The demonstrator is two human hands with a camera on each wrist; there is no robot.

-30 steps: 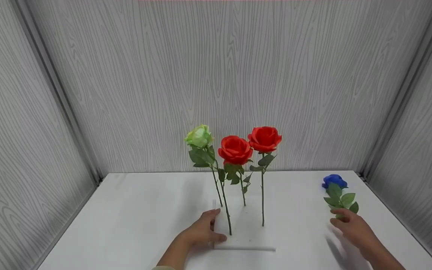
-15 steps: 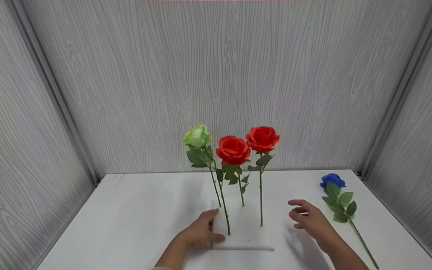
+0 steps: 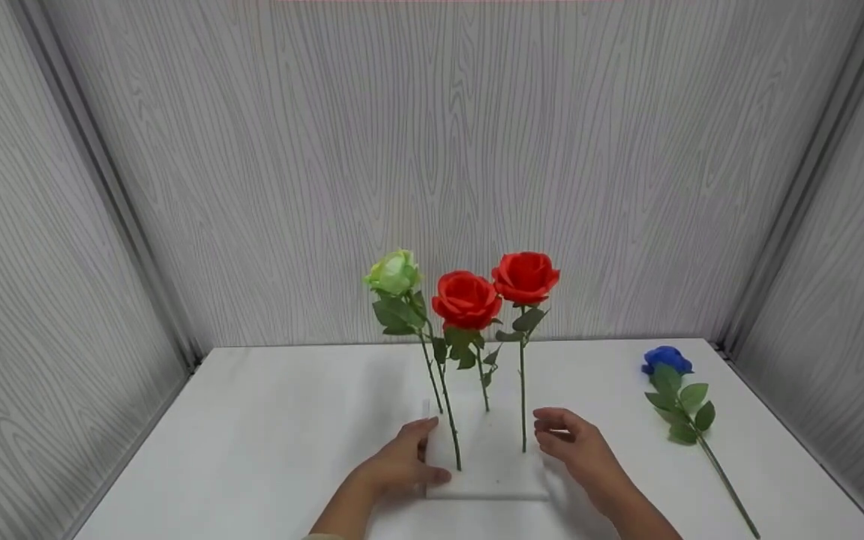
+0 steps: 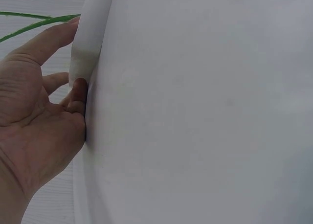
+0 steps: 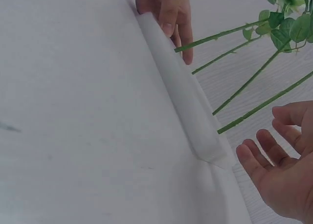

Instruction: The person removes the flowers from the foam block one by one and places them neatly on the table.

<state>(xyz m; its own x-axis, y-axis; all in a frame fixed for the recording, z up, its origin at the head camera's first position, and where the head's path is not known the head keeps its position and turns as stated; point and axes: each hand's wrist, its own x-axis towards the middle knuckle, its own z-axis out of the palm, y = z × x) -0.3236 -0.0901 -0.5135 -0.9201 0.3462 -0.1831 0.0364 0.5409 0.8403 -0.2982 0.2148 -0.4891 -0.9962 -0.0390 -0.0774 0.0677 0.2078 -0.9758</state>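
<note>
A flat white base (image 3: 488,480) stands on the table with several artificial roses upright in it. Their heads include a pale green rose (image 3: 394,273), a front red rose (image 3: 466,300) and a right-hand red rose (image 3: 526,278). My left hand (image 3: 402,459) holds the base at its left edge, thumb toward the front and index finger further back. My right hand (image 3: 576,446) hovers beside the base's right edge, fingers loosely bent near the right-hand stem (image 3: 523,397). Nothing is in it, and the right wrist view shows that hand (image 5: 286,160) apart from the stems.
A blue rose (image 3: 667,361) lies on the right of the white table (image 3: 289,435), its stem running toward the front edge. Wood-grain panels (image 3: 432,150) enclose the back and both sides.
My right hand has moved left, from over the blue rose's leaves to the right side of the base. The blue rose lies where it was. My left hand has stayed on the base.
</note>
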